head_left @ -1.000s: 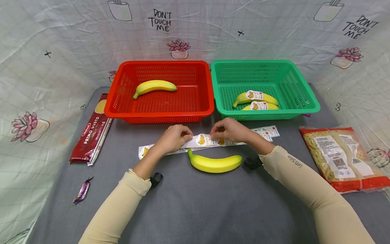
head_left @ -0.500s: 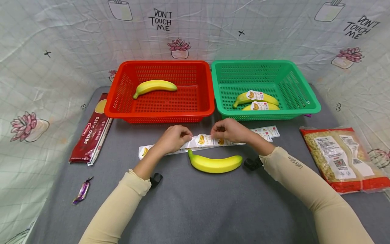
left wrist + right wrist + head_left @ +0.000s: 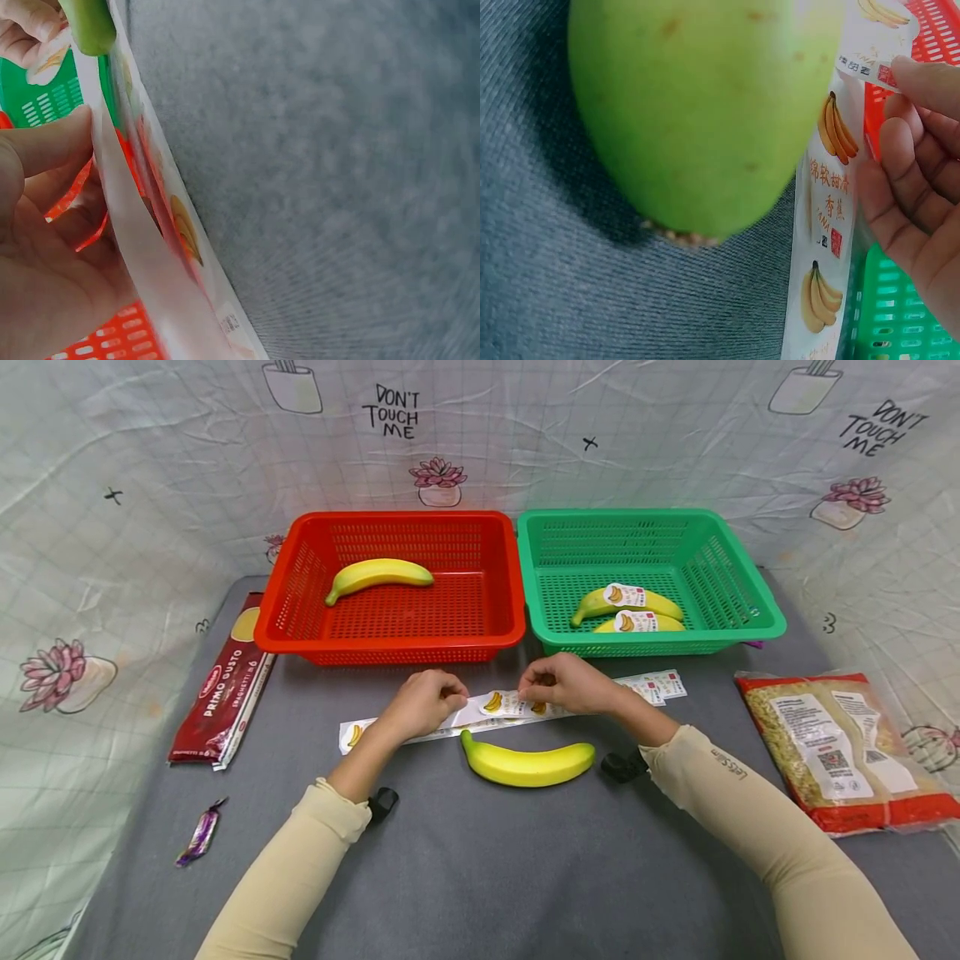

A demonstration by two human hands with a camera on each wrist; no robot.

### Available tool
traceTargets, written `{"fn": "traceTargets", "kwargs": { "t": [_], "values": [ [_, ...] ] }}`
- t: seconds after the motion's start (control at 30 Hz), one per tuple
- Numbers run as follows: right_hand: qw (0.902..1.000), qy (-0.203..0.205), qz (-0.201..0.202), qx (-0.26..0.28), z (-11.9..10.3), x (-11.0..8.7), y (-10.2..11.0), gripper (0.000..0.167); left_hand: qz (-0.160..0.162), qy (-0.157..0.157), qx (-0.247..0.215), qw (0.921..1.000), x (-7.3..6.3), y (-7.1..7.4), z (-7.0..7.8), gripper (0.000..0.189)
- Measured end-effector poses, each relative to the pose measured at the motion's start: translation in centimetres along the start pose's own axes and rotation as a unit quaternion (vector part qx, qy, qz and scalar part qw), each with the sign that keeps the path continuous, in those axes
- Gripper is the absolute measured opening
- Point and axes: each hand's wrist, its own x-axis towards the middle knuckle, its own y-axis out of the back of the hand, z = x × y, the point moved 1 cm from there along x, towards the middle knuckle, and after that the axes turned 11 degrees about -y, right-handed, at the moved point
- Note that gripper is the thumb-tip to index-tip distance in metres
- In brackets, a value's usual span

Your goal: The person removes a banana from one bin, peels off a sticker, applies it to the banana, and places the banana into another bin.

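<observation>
My left hand [image 3: 426,703] pinches the white backing of a sticker strip [image 3: 124,202] between thumb and fingers. My right hand [image 3: 573,683] pinches the right end of a white banana-picture sticker [image 3: 497,702]. In the right wrist view this sticker [image 3: 877,34] stands raised over the printed strip [image 3: 829,202]; whether its left end still adheres cannot be told. Another length of stickers [image 3: 348,735] lies beneath the hands on the cloth. Just in front of the strips lies a yellow banana [image 3: 528,766], touched by neither hand; its greenish tip [image 3: 705,150] looms in the right wrist view.
Behind the hands stand a red basket [image 3: 390,643] holding one plain banana [image 3: 380,577] and a green basket [image 3: 660,635] with two stickered bananas [image 3: 660,604]. A spaghetti pack [image 3: 217,702] and a wrapped candy [image 3: 201,833] lie left; a grain-filled bag [image 3: 840,752] lies right.
Over the last half second, the strip below my right hand has shifted slightly left and the raised sticker stands out more from it. Both hands stay nearly in place; the head view has shifted slightly.
</observation>
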Motion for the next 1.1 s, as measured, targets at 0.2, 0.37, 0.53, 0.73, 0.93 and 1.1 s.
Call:
{"fn": "traceTargets", "kwargs": {
  "t": [0.2,0.37,0.53,0.73,0.93,1.1],
  "values": [
    [0.9998,-0.004,0.004,0.02,0.4,-0.3,0.0,0.01,0.007,0.018,0.013,0.9997,0.0,0.0,-0.8,0.011],
    [0.9996,-0.004,0.004,0.029,0.6,-0.5,0.1,0.01,0.009,0.019,0.018,0.9996,0.1,0.1,-0.9,0.011],
    [0.9996,-0.007,0.002,0.029,0.6,-0.6,0.2,0.01,0.011,0.024,0.023,0.9994,0.1,0.2,-0.6,0.011],
    [0.9996,-0.009,0.003,0.026,0.4,-1.1,0.5,0.009,0.041,0.019,0.038,0.9983,-0.2,0.6,0.7,0.021],
    [0.9997,0.003,-0.002,0.023,0.5,-1.2,0.6,0.012,0.006,-0.019,-0.034,0.9993,0.0,0.2,2.9,0.038],
    [0.9997,0.008,-0.009,0.022,-0.1,-1.5,0.6,0.011,-0.022,-0.034,-0.039,0.9984,0.5,-0.5,3.5,0.031]
  ]
}}
